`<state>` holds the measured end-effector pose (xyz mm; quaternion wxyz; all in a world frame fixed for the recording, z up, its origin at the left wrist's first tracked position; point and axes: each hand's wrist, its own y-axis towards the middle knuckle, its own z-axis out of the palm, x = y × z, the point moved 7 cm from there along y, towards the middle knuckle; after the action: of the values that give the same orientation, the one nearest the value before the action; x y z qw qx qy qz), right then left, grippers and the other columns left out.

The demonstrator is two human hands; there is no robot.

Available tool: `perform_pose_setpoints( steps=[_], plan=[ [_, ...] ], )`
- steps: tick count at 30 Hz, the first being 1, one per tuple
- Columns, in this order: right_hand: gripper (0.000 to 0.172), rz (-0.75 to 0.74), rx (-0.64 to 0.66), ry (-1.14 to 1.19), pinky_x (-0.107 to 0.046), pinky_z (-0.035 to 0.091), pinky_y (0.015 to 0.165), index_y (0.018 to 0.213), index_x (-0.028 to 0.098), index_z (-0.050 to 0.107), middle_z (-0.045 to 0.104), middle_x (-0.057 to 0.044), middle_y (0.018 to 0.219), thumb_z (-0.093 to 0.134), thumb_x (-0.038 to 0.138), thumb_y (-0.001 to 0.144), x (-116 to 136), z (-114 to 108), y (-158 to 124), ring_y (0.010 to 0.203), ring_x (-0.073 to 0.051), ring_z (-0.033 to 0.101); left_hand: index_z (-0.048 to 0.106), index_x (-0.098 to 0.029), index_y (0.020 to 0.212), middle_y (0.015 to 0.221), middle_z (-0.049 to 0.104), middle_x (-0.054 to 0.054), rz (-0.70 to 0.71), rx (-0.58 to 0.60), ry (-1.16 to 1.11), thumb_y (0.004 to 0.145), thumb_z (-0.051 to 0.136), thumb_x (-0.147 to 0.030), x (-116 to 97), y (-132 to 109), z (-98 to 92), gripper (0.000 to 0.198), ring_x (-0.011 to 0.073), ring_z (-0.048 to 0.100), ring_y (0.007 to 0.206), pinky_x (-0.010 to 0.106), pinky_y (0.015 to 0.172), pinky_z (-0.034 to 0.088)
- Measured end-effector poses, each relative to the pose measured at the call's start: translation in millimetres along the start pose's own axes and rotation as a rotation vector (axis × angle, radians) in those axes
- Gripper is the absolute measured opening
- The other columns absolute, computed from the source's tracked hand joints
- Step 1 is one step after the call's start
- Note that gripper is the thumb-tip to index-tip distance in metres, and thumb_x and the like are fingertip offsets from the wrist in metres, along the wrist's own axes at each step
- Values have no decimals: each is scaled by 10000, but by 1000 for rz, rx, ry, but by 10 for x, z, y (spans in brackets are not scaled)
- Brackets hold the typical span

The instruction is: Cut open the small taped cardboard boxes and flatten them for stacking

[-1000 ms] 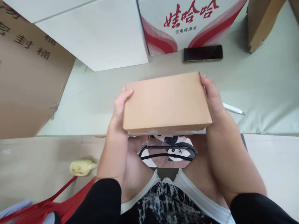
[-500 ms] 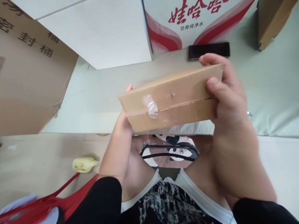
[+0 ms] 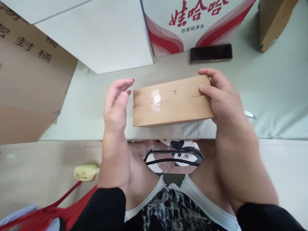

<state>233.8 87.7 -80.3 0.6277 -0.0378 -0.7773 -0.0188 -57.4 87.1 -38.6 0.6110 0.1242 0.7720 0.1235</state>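
A small brown cardboard box [image 3: 172, 102] is held over the near edge of the pale green cloth, its seam and a shiny strip of clear tape facing me. My right hand [image 3: 222, 93] grips the box's right end, thumb on the upper face and fingers behind. My left hand [image 3: 118, 104] is just off the left end, its fingers partly curled and apart, with a narrow gap to the cardboard. Beyond the box lies a dark phone [image 3: 211, 53]. A pen-like white item [image 3: 250, 114] shows partly behind my right wrist.
A white box [image 3: 96, 35] and a red-and-white printed carton [image 3: 192, 29] stand at the back. A large carton [image 3: 29, 83] is on the left, a brown cardboard piece [image 3: 274, 24] at the back right. On the floor are a yellow bottle [image 3: 85, 172] and a red item [image 3: 69, 208].
My left hand has come off the box and moved left. The box has turned and levelled, showing more of its taped face, while my right hand keeps its grip.
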Motion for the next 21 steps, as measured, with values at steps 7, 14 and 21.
perform_pose_setpoints(
  steps=[7,14,21],
  plan=[
    [292,-47,-402,-35,-466,524,985,1070,252,663,736,-91,1077,529,299,814,-85,-699,-156,1030,-259,701,764,-327,1019,1283,719,28,190,355,419,848,730,-373,-362,-124,507,180,357,537,1342,588,1225,304],
    [325,220,-101,-765,-696,419,1019,963,243,689,684,-171,1073,711,332,651,-667,-1148,-375,1129,-435,583,751,-322,998,1261,727,24,195,339,373,794,749,-296,-312,-83,521,206,360,552,1316,596,1222,298],
    [246,121,-137,-775,-610,458,927,886,238,628,670,-162,951,557,473,873,-468,-871,-183,943,-353,614,734,-300,968,1220,736,40,192,307,356,796,747,-312,-332,-93,543,174,358,559,1311,587,1221,314]
  ],
)
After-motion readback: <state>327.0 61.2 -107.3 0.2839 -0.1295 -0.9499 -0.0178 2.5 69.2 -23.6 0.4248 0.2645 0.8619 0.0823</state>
